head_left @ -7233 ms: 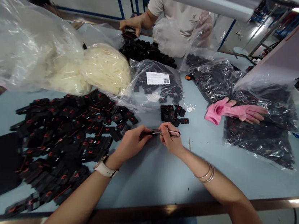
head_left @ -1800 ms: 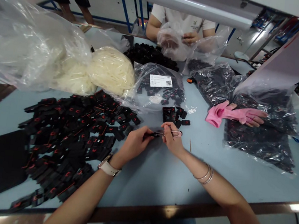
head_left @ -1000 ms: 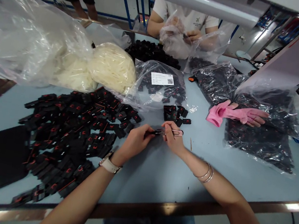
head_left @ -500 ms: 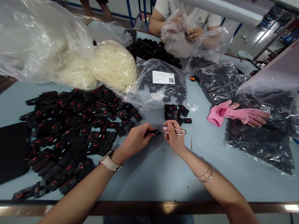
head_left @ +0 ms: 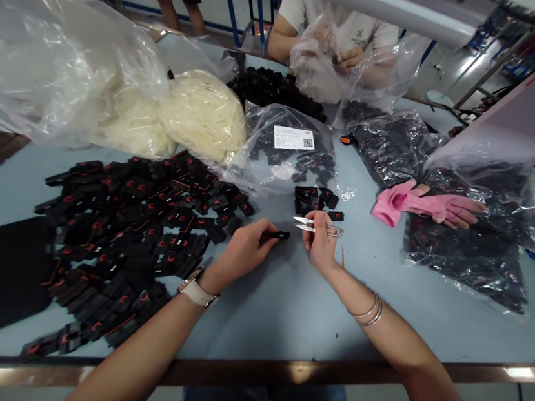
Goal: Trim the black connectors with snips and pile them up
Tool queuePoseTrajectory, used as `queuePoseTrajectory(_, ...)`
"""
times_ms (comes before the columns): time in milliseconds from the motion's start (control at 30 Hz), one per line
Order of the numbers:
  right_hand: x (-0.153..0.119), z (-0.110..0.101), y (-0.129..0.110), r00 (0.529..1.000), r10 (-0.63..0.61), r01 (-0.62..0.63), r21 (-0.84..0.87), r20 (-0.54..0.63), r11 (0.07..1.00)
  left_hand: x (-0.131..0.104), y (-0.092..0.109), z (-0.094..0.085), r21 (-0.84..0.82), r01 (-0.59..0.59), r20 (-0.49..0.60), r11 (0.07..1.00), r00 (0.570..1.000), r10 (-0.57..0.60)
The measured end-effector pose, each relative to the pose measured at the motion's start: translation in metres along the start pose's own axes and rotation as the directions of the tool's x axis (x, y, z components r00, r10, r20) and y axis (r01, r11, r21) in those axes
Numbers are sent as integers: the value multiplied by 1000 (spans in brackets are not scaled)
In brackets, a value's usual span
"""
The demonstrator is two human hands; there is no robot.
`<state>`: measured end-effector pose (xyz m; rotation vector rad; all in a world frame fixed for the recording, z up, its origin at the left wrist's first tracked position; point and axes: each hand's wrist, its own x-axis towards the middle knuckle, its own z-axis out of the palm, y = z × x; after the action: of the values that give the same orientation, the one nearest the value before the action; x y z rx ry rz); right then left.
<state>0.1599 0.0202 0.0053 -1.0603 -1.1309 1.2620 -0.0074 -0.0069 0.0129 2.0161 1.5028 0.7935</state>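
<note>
Between the thumb and fingers of my left hand is a small black part, its end sticking out to the right. My right hand holds metal thread snips, whose pointed blades face left, above and to the right of the part and apart from it. Left of my left hand spreads a large pile of black parts with orange-red bits. A small group of similar parts lies just beyond my right hand, beside some tiny white scraps.
A black tray lies at the left. Behind are a bag of cream pieces and a labelled bag. Pink gloves rest on bags of black parts at the right. A person works across the table.
My right hand has moved a little up and to the right with the snips, away from the black part. My left hand stays in about the same place.
</note>
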Motion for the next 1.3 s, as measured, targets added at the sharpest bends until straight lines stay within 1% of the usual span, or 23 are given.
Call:
queuePoseTrajectory(67,2,-1,2,1000,-3,3,32,-8,999,-1,2,1,43,-77,15,996,997,76)
queuePoseTrajectory(133,3,-1,3,1000,9,-9,45,12,999,-2,5,2,159,-171,67,972,985,162)
queuePoseTrajectory(200,3,-1,3,999,25,-26,54,19,998,-3,9,1,288,-231,120,929,972,204)
queuePoseTrajectory(233,2,-1,3,999,34,-35,55,20,998,-4,10,1,338,-240,126,910,970,209)
queuePoseTrajectory(267,2,0,3,999,39,-40,54,22,998,-4,12,-1,386,-236,116,892,971,207)
queuePoseTrajectory(333,2,0,1,999,44,-45,44,27,998,-4,12,-5,484,-181,57,856,983,175)
queuePoseTrajectory(433,1,0,-2,998,53,-53,25,28,998,-3,10,-13,614,-6,-92,789,993,79)
queuePoseTrajectory(500,1,0,-4,998,63,-63,7,23,998,-3,7,-17,644,105,-206,758,978,39)
queuePoseTrajectory(533,0,0,-4,998,64,-63,-2,24,998,-2,6,-18,644,129,-241,754,970,39)
queuePoseTrajectory(567,-1,0,-5,998,58,-58,-10,25,998,-2,6,-17,637,122,-252,761,966,55)
queuePoseTrajectory(633,-4,-1,-4,999,21,-20,-32,30,999,-2,6,-12,611,16,-193,792,973,130)
queuePoseTrajectory(700,-6,-2,-2,998,-50,52,-74,30,996,-3,4,-6,574,-131,-74,809,975,211)
queuePoseTrajectory(733,-7,-3,-2,996,-91,93,-96,21,991,-2,3,-3,563,-175,-27,808,973,230)
queuePoseTrajectory(767,-7,-4,-1,992,-130,130,-113,7,985,-1,0,-2,566,-180,-16,804,973,229)
queuePoseTrajectory(800,-6,-4,-1,987,-161,159,-121,-7,980,0,-3,-2,575,-159,-31,803,976,216)
queuePoseTrajectory(867,-4,-6,-3,979,-200,194,-108,-43,975,3,-11,-6,576,-79,-127,813,975,185)
queuePoseTrajectory(900,-1,-7,-5,976,-208,202,-93,-64,975,5,-15,-9,564,-59,-170,823,968,186)
queuePoseTrajectory(967,6,-9,-12,972,-208,202,-66,-107,977,8,-20,-17,511,-88,-243,855,939,242)
queuePoseTrajectory(1033,15,-13,-22,969,-197,190,-54,-153,980,8,-20,-24,465,-183,-283,866,896,342)
queuePoseTrajectory(1100,25,-21,-32,965,-191,181,-73,-178,981,4,-14,-28,438,-308,-270,845,851,450)
queuePoseTrajectory(1167,36,-34,-41,968,-194,174,-135,-157,975,0,-5,-30,438,-382,-256,813,814,521)
queuePoseTrajectory(1233,46,-50,-50,978,-199,176,-256,-63,950,-5,3,-29,441,-425,-274,790,775,570)
queuePoseTrajectory(1300,54,-68,-57,974,-226,201,-455,-2,868,-7,9,-27,436,-437,-283,787,764,581)
